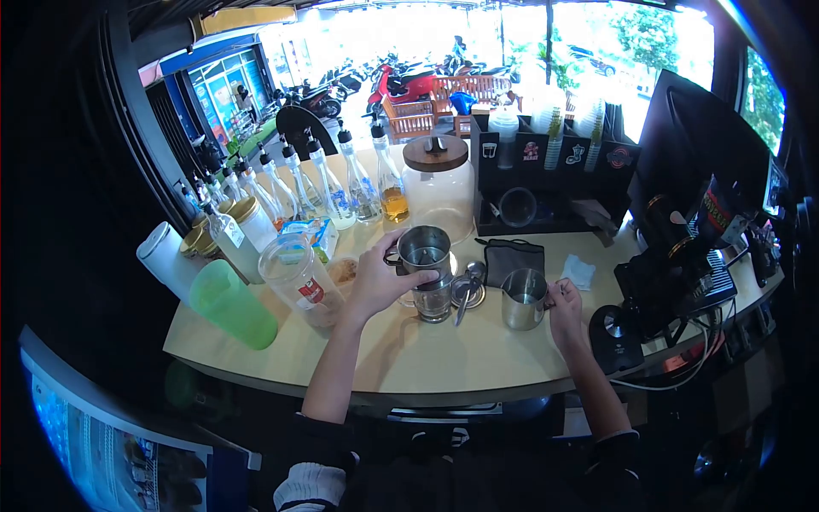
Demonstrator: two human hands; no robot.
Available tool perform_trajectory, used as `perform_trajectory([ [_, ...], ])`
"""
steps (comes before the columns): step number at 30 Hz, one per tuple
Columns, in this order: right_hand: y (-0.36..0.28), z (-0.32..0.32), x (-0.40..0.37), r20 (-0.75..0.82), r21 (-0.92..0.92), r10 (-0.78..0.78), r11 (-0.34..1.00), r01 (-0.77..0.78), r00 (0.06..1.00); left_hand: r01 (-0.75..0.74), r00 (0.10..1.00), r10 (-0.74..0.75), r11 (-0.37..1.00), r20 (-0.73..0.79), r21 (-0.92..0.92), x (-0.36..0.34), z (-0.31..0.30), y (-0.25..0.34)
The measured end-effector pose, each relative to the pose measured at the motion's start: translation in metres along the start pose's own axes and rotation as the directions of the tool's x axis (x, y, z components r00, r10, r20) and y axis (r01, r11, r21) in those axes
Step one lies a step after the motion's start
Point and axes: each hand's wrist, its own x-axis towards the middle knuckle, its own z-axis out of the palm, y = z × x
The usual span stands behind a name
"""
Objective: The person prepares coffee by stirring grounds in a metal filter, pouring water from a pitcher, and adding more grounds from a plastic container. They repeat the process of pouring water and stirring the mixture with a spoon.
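Note:
My left hand (382,280) is wrapped round a metal mug (425,247), its thumb across the front of the mug. Directly below the mug, a clear glass (433,305) stands on the counter. My right hand (566,309) grips the handle of a small steel milk pitcher (522,311) at the right. Between the glass and the pitcher lies a round metal lid (472,295) with a spoon-like metal utensil (461,305) across it. A dark pouch (514,260) sits just behind the pitcher.
Left of my hands stand a clear plastic jug (300,286) and a green tumbler (232,305). Behind are syrup bottles (331,188) and a large wooden-lidded jar (438,192). A black cup organiser (554,183) stands back right; dark equipment (674,264) and cables (682,375) crowd the right side.

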Motion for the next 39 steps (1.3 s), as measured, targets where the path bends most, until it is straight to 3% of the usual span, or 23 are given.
perform_trajectory([
  [21, 0.025, -0.007, 0.023, -0.023, -0.072, -0.074, 0.995, 0.073, 0.997, 0.049, 0.993, -0.038, 0.994, 0.111, -0.098, -0.002, 0.002, -0.007],
  [29, 0.03, -0.015, 0.024, 0.002, -0.122, -0.071, 0.99, 0.071, 0.997, -0.197, 0.977, 0.188, 0.976, -0.096, -0.089, -0.01, 0.013, -0.015],
  [30, 0.032, -0.017, 0.025, -0.031, -0.194, -0.109, 0.976, 0.101, 0.994, -0.203, 0.976, 0.194, 0.976, -0.101, -0.083, -0.012, 0.012, -0.012],
  [34, 0.018, -0.014, 0.02, -0.057, -0.272, -0.248, 0.936, 0.224, 0.967, -0.276, 0.915, 0.307, 0.949, -0.261, 0.152, -0.033, -0.002, -0.003],
  [35, 0.016, -0.015, 0.019, -0.043, -0.263, -0.25, 0.937, 0.231, 0.967, -0.333, 0.87, 0.398, 0.91, -0.291, 0.247, -0.043, -0.011, -0.008],
  [37, 0.01, -0.012, 0.022, -0.084, -0.317, -0.415, 0.873, 0.371, 0.906, -0.4, 0.747, 0.579, 0.784, -0.327, 0.474, -0.062, -0.036, -0.023],
  [38, 0.002, -0.001, 0.026, -0.073, -0.305, -0.42, 0.873, 0.381, 0.904, -0.395, 0.739, 0.585, 0.778, -0.334, 0.488, -0.07, -0.045, -0.034],
  [39, -0.007, 0.009, 0.028, -0.038, -0.378, -0.531, 0.792, 0.479, 0.847, -0.347, 0.641, 0.598, 0.784, -0.48, 0.514, -0.076, -0.054, -0.043],
])
